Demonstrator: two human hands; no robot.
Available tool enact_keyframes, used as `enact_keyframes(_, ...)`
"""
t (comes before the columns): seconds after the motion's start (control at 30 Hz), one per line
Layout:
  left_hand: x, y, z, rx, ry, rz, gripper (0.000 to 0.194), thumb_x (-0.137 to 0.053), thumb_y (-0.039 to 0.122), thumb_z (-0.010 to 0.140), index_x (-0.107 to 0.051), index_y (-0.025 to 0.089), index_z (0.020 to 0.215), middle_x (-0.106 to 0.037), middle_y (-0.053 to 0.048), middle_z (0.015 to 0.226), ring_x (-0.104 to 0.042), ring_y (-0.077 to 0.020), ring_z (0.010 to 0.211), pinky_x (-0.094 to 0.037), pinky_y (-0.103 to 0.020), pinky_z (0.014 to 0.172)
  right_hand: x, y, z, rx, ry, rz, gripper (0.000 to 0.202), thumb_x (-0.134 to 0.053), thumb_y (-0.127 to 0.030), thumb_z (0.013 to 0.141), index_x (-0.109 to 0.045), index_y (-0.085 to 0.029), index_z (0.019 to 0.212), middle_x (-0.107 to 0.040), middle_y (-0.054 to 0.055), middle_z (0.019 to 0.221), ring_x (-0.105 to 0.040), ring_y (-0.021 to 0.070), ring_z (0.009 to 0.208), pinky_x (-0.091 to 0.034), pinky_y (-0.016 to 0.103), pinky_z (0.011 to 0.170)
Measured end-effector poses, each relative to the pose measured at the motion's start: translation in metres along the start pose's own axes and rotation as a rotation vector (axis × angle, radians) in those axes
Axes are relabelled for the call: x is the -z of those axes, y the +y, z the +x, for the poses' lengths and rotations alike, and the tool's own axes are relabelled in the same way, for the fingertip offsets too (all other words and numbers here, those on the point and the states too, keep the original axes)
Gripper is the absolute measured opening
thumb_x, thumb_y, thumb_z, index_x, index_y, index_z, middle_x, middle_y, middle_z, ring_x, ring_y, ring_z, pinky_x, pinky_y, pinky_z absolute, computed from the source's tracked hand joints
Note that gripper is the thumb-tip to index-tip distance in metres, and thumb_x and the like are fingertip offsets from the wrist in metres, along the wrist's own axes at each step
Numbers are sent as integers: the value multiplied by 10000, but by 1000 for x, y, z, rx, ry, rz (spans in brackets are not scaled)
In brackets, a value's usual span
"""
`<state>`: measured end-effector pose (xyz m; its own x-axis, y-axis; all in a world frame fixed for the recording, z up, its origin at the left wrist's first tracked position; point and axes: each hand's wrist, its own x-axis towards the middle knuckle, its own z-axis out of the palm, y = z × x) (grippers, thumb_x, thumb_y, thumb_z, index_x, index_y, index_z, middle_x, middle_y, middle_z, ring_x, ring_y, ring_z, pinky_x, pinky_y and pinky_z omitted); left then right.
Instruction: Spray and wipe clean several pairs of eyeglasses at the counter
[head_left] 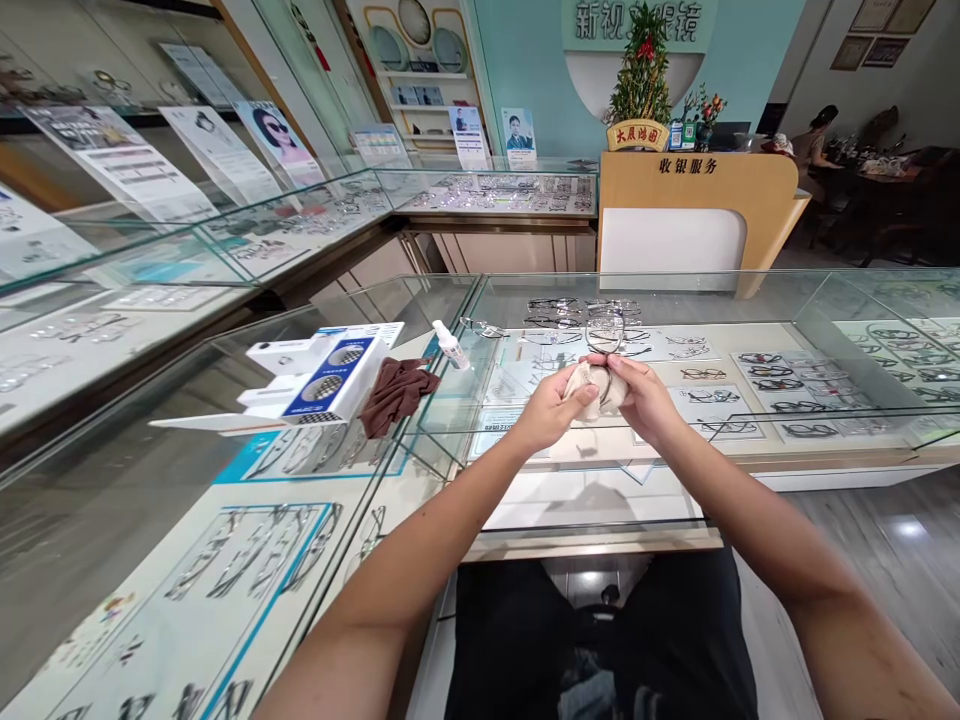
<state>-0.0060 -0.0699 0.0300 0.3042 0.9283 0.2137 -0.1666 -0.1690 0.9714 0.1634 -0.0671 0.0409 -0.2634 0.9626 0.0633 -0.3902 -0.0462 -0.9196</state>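
Above the glass display counter, my left hand (553, 405) is closed on a pale beige cloth (595, 390), its thumb pressed over the cloth's front. My right hand (646, 400) pinches a pair of thin-rimmed eyeglasses (604, 330) at the cloth's right side. One round lens of the glasses stands up above the fingers, and the other lies against the cloth. Both hands nearly touch. To their left, a small white spray bottle (451, 345) stands on the glass beside a crumpled brown cloth (397, 395).
An open blue and white box (330, 380) lies on the glass at left. Eyeglass frames (555, 322) sit beyond my hands, with more inside the counter (750, 455). Behind are a wooden reception desk (697, 185) and, far right, a seated person (814, 145).
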Motion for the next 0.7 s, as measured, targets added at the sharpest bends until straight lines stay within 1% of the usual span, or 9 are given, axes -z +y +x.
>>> enact_keyframes(0.07, -2, -3, 0, 5, 68, -32, 718, -927, 684, 689, -751, 156, 1142, -701, -10, 835, -567, -133, 693, -449, -248, 654, -5, 2, -2, 19, -10, 13, 461, -894, -648, 736, -890, -261, 987, -851, 58, 1199, -740, 290, 1166, -566, 418, 1033)
enact_keyframes(0.13, -5, -5, 0, -24, 141, -49, 690, -939, 679, 670, -753, 161, 1087, -706, -7, 842, -569, -127, 694, -453, -245, 659, -11, 4, -6, 51, -28, 22, 439, -901, -642, 739, -892, -275, 980, -836, 48, 1278, -712, 292, 1266, -516, 431, 1147)
enact_keyframes(0.2, -7, -7, 0, -67, 212, -44, 641, -918, 700, 685, -756, 161, 992, -715, -18, 854, -587, -137, 729, -469, -251, 692, -15, 5, -8, 66, -52, 24, 431, -909, -645, 732, -895, -282, 965, -827, 47, 1312, -696, 301, 1312, -492, 443, 1191)
enact_keyframes(0.27, -8, -7, 0, -99, 257, -31, 607, -877, 730, 724, -756, 165, 913, -717, -32, 857, -608, -157, 779, -484, -262, 728, -16, 5, -9, 59, -68, 21, 440, -917, -655, 713, -898, -282, 946, -828, 49, 1309, -699, 316, 1314, -505, 461, 1183)
enact_keyframes(0.37, -8, -4, 0, -103, 210, -15, 613, -806, 778, 776, -769, 178, 897, -695, -36, 825, -612, -176, 795, -494, -275, 754, -10, 4, -5, 41, -50, 24, 450, -922, -663, 696, -898, -284, 937, -852, 42, 1229, -734, 316, 1244, -546, 457, 1131)
enact_keyframes(0.47, -6, -1, 0, -67, 62, -6, 662, -783, 798, 788, -782, 170, 997, -694, -35, 831, -596, -174, 775, -490, -280, 752, -1, 2, 0, 17, -17, 47, 446, -937, -647, 682, -898, -282, 935, -868, 35, 1132, -774, 292, 1120, -591, 421, 1039)
enact_keyframes(0.53, -4, 0, 0, -45, -14, -9, 669, -818, 772, 775, -777, 158, 1037, -709, -43, 866, -603, -175, 795, -490, -276, 758, 3, 1, 2, 4, -6, 69, 447, -951, -637, 667, -895, -274, 921, -872, 44, 1102, -782, 283, 1078, -603, 405, 1004)
enact_keyframes(0.6, -4, 0, -1, -23, -32, -15, 665, -867, 733, 746, -767, 152, 1055, -719, -44, 886, -609, -168, 796, -488, -267, 744, 3, 2, 3, -10, -7, 83, 457, -955, -640, 659, -889, -267, 914, -872, 54, 1114, -782, 288, 1082, -608, 404, 992)
enact_keyframes(0.7, -4, -2, -2, 12, 27, -39, 695, -923, 685, 700, -746, 152, 1110, -694, -9, 810, -565, -134, 687, -451, -249, 649, -1, 4, -1, -17, -37, 79, 462, -930, -651, 694, -884, -273, 955, -848, 62, 1246, -757, 311, 1193, -599, 430, 1026)
